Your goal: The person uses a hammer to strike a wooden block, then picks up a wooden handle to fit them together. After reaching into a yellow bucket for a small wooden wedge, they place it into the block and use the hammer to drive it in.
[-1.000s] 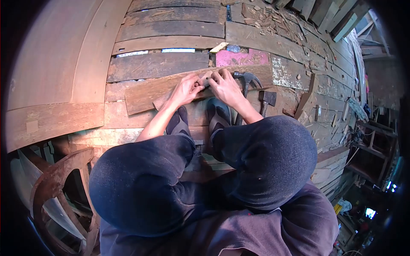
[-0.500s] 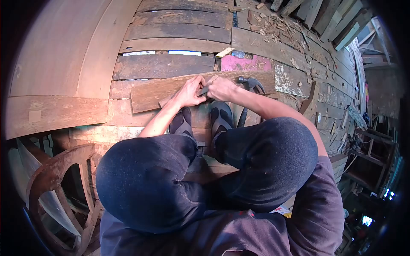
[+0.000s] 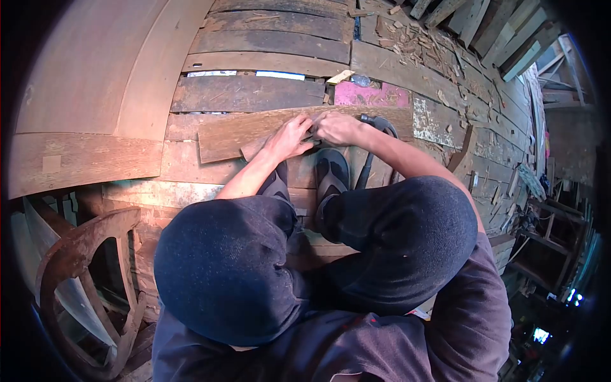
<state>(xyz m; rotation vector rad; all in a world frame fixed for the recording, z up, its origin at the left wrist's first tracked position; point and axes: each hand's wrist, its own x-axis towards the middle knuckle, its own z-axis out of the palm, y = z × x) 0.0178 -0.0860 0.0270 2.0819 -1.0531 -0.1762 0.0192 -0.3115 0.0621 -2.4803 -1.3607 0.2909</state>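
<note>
My left hand (image 3: 294, 135) rests over the wooden boards in front of my feet, its fingers closed at a small dark flat piece (image 3: 313, 141). Right beside it, my right hand (image 3: 338, 129) is curled round the same piece, whose kind I cannot make out because the fingers cover most of it. Under both hands lies a long brown board (image 3: 229, 135). The end of a shorter board (image 3: 251, 150) shows below my left wrist. A claw hammer (image 3: 365, 170) lies just right of my right hand, partly hidden behind my forearm.
Large wooden panel (image 3: 83, 108) at the left, curved wooden frame (image 3: 70, 254) below it. Wood scraps (image 3: 414, 41) litter the plank floor (image 3: 254, 95), which has gaps. My shoes (image 3: 332, 170) stand close to the boards. Timber pieces (image 3: 503, 35) lean at the upper right.
The view has shifted slightly. My fingers have closed further over the small piece, so less of its grey flat face shows. Both hands stay close together at the boards.
</note>
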